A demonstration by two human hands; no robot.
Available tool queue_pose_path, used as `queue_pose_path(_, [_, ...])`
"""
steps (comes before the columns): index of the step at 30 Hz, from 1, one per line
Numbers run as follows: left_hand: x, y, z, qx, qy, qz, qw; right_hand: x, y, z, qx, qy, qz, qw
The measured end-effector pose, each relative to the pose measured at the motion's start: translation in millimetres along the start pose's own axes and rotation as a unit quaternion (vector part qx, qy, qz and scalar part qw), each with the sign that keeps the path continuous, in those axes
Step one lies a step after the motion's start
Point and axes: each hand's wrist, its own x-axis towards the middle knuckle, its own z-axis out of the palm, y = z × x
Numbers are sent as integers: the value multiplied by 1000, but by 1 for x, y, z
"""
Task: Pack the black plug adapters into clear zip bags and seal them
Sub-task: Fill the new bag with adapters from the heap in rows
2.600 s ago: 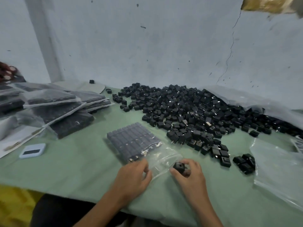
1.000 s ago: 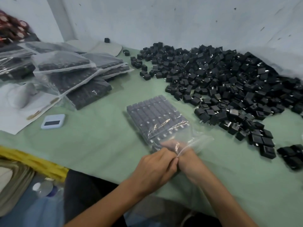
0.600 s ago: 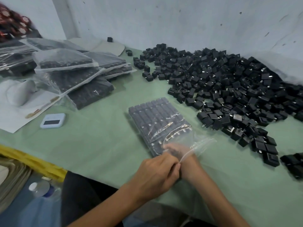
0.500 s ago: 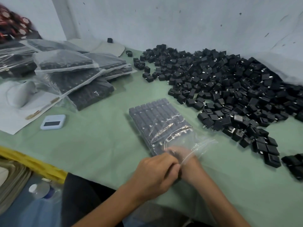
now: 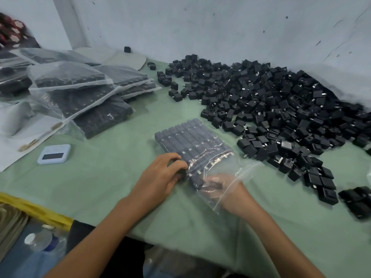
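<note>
A clear zip bag (image 5: 200, 143) lies on the green cloth, packed with neat rows of black plug adapters. My left hand (image 5: 160, 177) grips its near left corner, fingers curled over the packed adapters through the plastic. My right hand (image 5: 222, 187) is inside the open bag mouth up to the wrist and shows through the crinkled plastic. Its fingers are at a dark adapter (image 5: 197, 180) at the end of the near row. The plastic blurs whether they hold it. A big pile of loose black adapters (image 5: 271, 101) spreads to the right and behind.
Filled zip bags (image 5: 76, 93) are stacked at the left, on white paper (image 5: 12, 141). A small white timer (image 5: 54, 154) lies near them. A few loose adapters (image 5: 359, 199) sit at the right edge. A yellow strip (image 5: 36, 211) and a bottle (image 5: 38, 241) are below the table's near edge.
My left hand has left the bag mouth beside the right hand and now grips the bag's left corner. My right hand has gone deeper into the bag.
</note>
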Motion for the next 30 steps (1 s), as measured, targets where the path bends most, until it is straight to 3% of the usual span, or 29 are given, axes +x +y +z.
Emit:
queue_pose_path(6, [45, 0, 21, 6, 4, -14, 1000, 27, -5, -41, -7, 36, -27, 999])
queue_pose_path(9, [56, -1, 25, 2, 8, -13, 1000, 40, 4, -48, -86, 27, -29, 996])
queue_pose_path(14, [58, -1, 30, -44, 44, -35, 997, 37, 10, -42, -44, 74, -83, 993])
queue_pose_path(18, [67, 9, 38, -116, 71, -87, 987, 34, 5, -44, -97, 32, -128, 987])
queue_pose_path(22, [71, 8, 44, -139, 75, -118, 980, 30, 4, -37, -55, 18, -90, 994])
queue_pose_path(30, [73, -1, 49, -164, 48, -144, 975, 16, 1, -34, -65, -17, -91, 994])
